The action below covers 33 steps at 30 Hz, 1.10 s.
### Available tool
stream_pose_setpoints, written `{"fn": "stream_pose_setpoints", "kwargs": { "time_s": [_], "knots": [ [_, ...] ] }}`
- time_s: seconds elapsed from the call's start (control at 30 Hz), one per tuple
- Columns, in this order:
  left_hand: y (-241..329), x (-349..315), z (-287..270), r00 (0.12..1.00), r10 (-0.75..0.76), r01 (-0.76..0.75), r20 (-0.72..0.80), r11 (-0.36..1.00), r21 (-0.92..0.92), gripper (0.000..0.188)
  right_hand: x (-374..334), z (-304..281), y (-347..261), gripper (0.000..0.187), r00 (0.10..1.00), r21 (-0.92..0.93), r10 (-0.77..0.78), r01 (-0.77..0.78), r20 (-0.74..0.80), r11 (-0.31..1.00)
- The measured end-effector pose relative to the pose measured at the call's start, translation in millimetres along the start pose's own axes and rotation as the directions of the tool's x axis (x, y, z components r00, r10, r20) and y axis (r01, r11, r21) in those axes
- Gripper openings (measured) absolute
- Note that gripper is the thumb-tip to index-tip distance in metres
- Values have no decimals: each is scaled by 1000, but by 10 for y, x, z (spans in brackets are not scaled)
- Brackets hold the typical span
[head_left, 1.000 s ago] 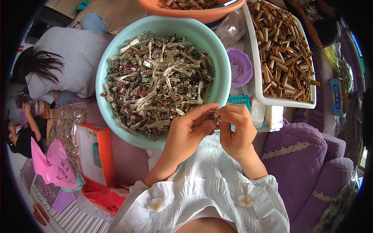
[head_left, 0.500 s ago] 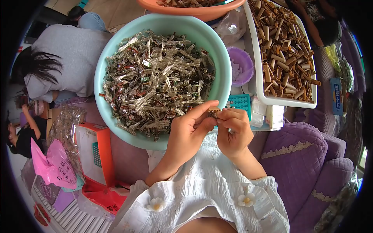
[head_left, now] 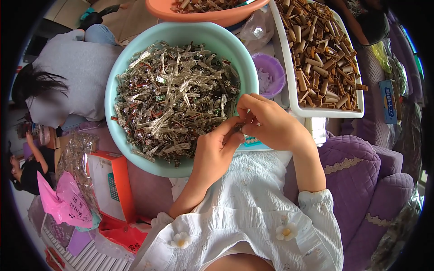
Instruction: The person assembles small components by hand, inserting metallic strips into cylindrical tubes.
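Note:
My left hand (head_left: pixel 213 152) is closed in a pinch at the near right rim of a mint-green basin (head_left: pixel 250 67). Against its fingertips my right hand (head_left: pixel 275 123) is closed too, its back turned up and its fingers bent over. A small dark piece (head_left: pixel 239 128) shows between the two sets of fingertips, mostly covered, so its kind is unclear. The basin is heaped with a tangled pile of clear, stringy plastic bundles (head_left: pixel 172 99) mixed with small dark and reddish bits. Beneath my right hand a teal tray (head_left: pixel 252 142) is mostly hidden.
A white bin (head_left: pixel 294 106) of brown curved pieces stands at the right, beside a purple bowl (head_left: pixel 281 74) with white bits. An orange basin (head_left: pixel 203 18) lies beyond. At left are an orange-red box (head_left: pixel 121 183), a pink bag (head_left: pixel 70 205) and a bent-over person (head_left: pixel 86 67).
My right hand has risen and turned over toward the basin, its forearm lifting. The brownish edge between my fingertips is now covered. The whole view has shifted slightly.

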<state>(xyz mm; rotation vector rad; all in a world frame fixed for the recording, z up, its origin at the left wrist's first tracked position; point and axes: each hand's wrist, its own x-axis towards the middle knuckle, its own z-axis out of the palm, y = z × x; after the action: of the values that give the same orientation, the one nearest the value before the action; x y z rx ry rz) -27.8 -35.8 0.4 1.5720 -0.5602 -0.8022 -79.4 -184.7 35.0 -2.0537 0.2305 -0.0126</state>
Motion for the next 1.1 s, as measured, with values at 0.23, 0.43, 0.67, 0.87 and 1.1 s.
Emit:
{"fn": "stream_pose_setpoints", "kwargs": {
  "time_s": [0.23,0.43,0.67,0.87,1.1],
  "knots": [
    [11,69,-200,994,-75,100,73,893,-440,26,-34,-334,138,11,993,-68,38,-46,-115,997],
    [54,108,-387,991,-120,58,-56,775,-629,26,-182,-880,1003,18,601,-467,-6,-615,-799,635],
    [56,93,-365,994,-95,34,-58,755,-655,33,-130,-879,1132,19,589,-386,182,-702,-787,598],
    [34,91,-352,988,-83,-33,-127,700,-714,34,-204,-855,1044,30,458,-204,106,-576,-883,791],
    [54,112,-358,972,-59,-126,-226,684,-719,32,-370,-787,1051,28,415,-128,115,-513,-903,849]
  ]
}}
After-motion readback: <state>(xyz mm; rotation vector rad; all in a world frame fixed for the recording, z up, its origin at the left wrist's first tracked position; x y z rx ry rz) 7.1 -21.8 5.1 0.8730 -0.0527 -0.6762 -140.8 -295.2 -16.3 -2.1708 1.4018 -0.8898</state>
